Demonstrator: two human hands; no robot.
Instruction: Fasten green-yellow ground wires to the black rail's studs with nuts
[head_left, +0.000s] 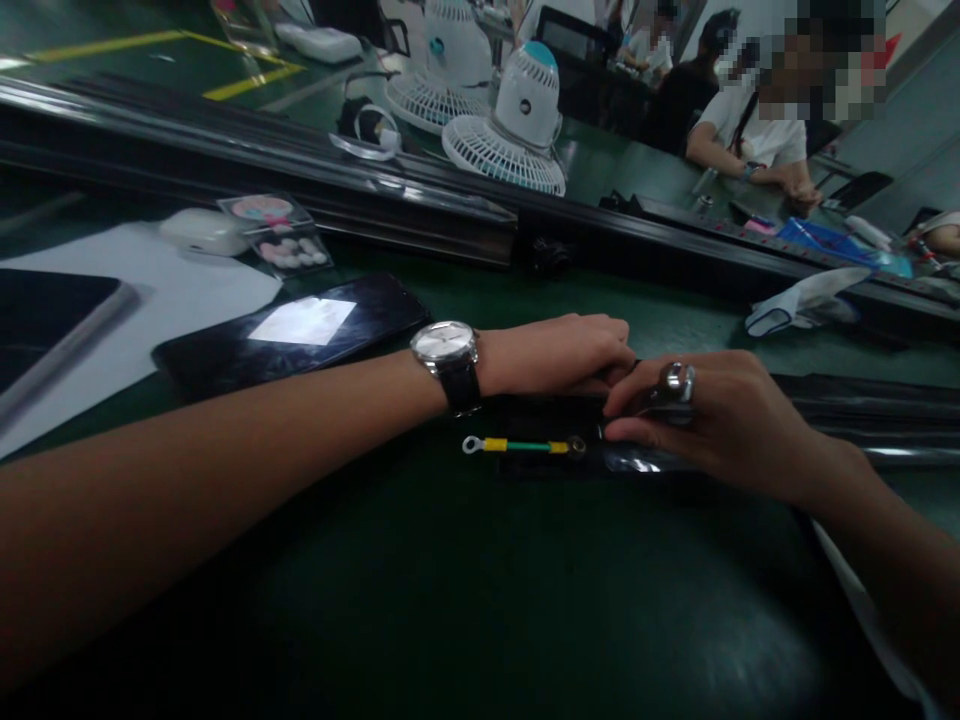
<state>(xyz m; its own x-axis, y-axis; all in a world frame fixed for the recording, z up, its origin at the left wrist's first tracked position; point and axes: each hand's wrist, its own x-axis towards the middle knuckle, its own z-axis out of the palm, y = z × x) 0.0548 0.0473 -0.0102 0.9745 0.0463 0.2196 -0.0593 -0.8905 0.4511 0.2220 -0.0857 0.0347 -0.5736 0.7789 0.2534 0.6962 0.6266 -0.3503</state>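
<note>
My left hand [570,352], with a silver wristwatch [447,352] on a black strap, rests knuckles-up on a long black part [885,420] lying across the green bench, fingers curled on its near end. My right hand [720,420] presses down on the same part and holds a small metal tool [673,385] between its fingers. A short green-and-yellow wire [525,446] with ring terminals sticks out leftward from the part, just under my left wrist.
A black phone [300,335] lies left of my forearm, with white paper [180,300] and a tablet [45,325] further left. A black rail [315,190] crosses the bench. Two white fans [517,130] stand behind it. A person [757,140] sits at far right.
</note>
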